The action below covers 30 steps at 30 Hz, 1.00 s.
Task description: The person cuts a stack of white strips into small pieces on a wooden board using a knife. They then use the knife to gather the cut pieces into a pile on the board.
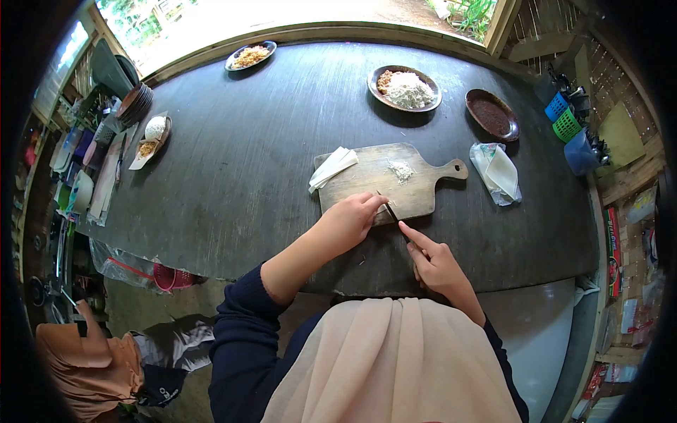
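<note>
My right hand (435,262) is wrapped round the handle of a dark knife (392,213), its blade pointing up and left over the near edge of a wooden cutting board (370,180). Beside the blade, the fingers of my left hand (358,215) are pressed together on the board; what they hold, if anything, is too small to tell. White strips (333,168) lie across the board's left end. A small heap of pale shreds (401,171) sits near its middle. Right of the board handle lies a plastic packet of white sheets (496,173).
At the back of the dark table (233,169) stand a plate of white and brown food (407,89), a dark oval dish (492,115) and another food plate (251,56). Baskets (566,125) line the right edge. A person (99,359) is at the lower left.
</note>
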Available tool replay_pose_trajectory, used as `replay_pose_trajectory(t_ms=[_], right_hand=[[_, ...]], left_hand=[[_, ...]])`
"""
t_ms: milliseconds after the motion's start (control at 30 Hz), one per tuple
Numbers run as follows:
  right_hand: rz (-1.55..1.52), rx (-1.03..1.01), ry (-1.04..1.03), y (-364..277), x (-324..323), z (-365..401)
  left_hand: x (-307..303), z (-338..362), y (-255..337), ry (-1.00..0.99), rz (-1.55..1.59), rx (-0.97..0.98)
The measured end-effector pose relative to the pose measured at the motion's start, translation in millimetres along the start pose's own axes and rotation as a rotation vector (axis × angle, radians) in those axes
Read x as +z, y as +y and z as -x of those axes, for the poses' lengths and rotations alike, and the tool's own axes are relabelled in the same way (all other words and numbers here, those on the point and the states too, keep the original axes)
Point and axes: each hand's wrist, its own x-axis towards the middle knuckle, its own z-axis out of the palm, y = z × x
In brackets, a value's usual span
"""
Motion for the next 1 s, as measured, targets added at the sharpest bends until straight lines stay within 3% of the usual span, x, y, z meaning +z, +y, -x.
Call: replay_pose_trajectory(t_ms=[733,800,1000], right_hand=[[0.069,-0.046,0.016,-4.6,-0.7,-0.9],[0.027,0.065,-0.035,-16.3,-4.1,0.2],[0.001,0.083,-0.054,-15.5,-5.2,-2.0]], left_hand=[[2.4,0.7,-0.1,-0.030,-0.060,0.002],[3.1,0.8,0.0,-0.025,-0.078,-0.002],[3.1,1.1,-0.5,-0.025,-0.139,0.006]])
